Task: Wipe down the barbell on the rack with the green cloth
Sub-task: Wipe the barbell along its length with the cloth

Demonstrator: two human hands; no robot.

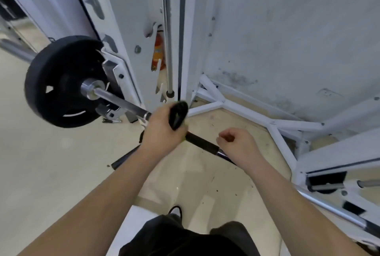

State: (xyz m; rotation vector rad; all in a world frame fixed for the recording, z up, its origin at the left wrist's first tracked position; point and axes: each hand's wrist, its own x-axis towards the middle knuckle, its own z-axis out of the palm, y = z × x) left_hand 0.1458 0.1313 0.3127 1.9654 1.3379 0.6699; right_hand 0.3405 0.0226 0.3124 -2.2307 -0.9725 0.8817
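Note:
The barbell (pixel 123 102) runs from a black weight plate (pixel 63 81) at the upper left down toward the right, silver near the plate and black at the grip section (pixel 201 142). My left hand (pixel 162 132) is closed over the bar, holding a bunched cloth (pixel 177 114) against it. The cloth looks dark, with green showing only at its edges. My right hand (pixel 236 142) hovers just above the bar to the right of the cloth, fingers loosely curled with nothing in them.
The white rack upright (pixel 141 29) and its chrome guide rod (pixel 168 40) stand right behind the bar. White base struts (pixel 218 104) spread across the beige floor. A second chrome bar (pixel 329 204) crosses at the lower right. A black rod (pixel 123 160) lies below my left forearm.

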